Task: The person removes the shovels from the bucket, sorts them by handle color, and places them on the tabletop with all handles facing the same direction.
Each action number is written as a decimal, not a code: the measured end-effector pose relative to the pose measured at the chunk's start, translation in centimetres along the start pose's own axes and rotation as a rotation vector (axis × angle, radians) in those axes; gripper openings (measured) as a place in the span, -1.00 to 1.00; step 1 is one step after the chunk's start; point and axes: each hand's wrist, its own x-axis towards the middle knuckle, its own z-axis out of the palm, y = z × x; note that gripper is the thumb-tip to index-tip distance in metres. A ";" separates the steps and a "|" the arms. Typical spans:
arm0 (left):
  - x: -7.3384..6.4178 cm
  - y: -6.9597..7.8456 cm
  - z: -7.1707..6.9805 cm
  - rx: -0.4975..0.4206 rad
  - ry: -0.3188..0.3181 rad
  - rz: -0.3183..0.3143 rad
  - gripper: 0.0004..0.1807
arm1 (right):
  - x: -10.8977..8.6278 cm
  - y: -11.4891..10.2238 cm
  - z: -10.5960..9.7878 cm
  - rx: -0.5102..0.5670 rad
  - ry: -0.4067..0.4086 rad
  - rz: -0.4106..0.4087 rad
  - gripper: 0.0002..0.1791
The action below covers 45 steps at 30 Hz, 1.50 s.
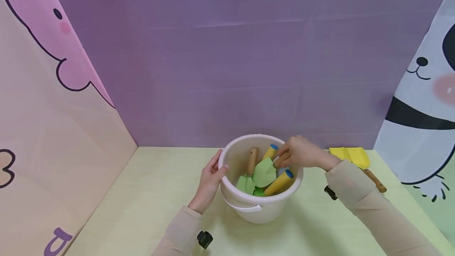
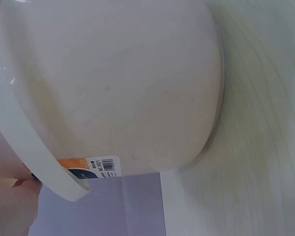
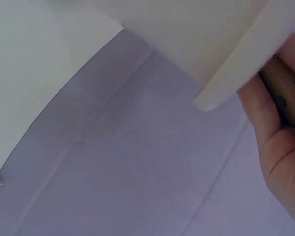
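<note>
A pale pink bucket (image 1: 270, 210) stands upright on the table, its white handle (image 1: 249, 209) hanging down in front. My left hand (image 1: 210, 181) holds its left rim, the thumb at the edge and the fingers along the outside. Over the right rim reaches my right hand (image 1: 300, 153), gripping the wooden handle (image 3: 282, 88) of a trowel whose light green blade (image 1: 264, 172) appears to lie inside the bucket. Around it in the bucket are another green tool with a wooden handle (image 1: 252, 161) and two yellow handles with blue ends (image 1: 279, 184). Their lower parts are hidden.
A yellow toy shovel (image 1: 358, 158) with a wooden handle lies at the table's right rear, partly behind my right forearm. A purple backdrop (image 1: 227, 70) rises behind the table (image 1: 160, 192), with printed panels on both sides. The bucket bears a barcode label (image 2: 105, 167).
</note>
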 end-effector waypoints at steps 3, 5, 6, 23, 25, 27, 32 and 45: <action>0.0 -0.1 0.0 0.002 0.002 -0.007 -0.31 | -0.7 0.1 -0.4 0.022 0.010 0.002 -0.69; -0.1 -0.2 0.0 -0.003 0.001 -0.009 -0.31 | -1.2 0.2 -0.8 0.045 0.023 0.006 -0.68; -0.1 -0.2 0.1 -0.007 -0.001 -0.008 -0.31 | -1.6 0.2 -1.1 0.054 0.034 0.005 -0.67; -0.2 0.0 0.0 -0.014 -0.017 -0.001 -0.32 | -5.8 1.9 -3.8 0.219 0.263 0.247 -0.49; -0.2 0.0 0.0 -0.011 -0.016 -0.001 -0.33 | -5.9 2.3 -3.4 0.213 0.318 0.254 -0.47; -0.2 0.0 -0.1 -0.009 -0.013 0.002 -0.34 | -5.9 2.6 -3.0 0.226 0.366 0.260 -0.45; -0.1 0.1 -0.1 -0.002 -0.016 0.003 -0.33 | -5.9 3.3 -2.1 0.350 0.451 0.345 -0.37; -0.2 0.2 -0.5 0.012 -0.014 0.006 -0.32 | -5.7 6.5 1.1 0.722 0.674 0.546 -0.20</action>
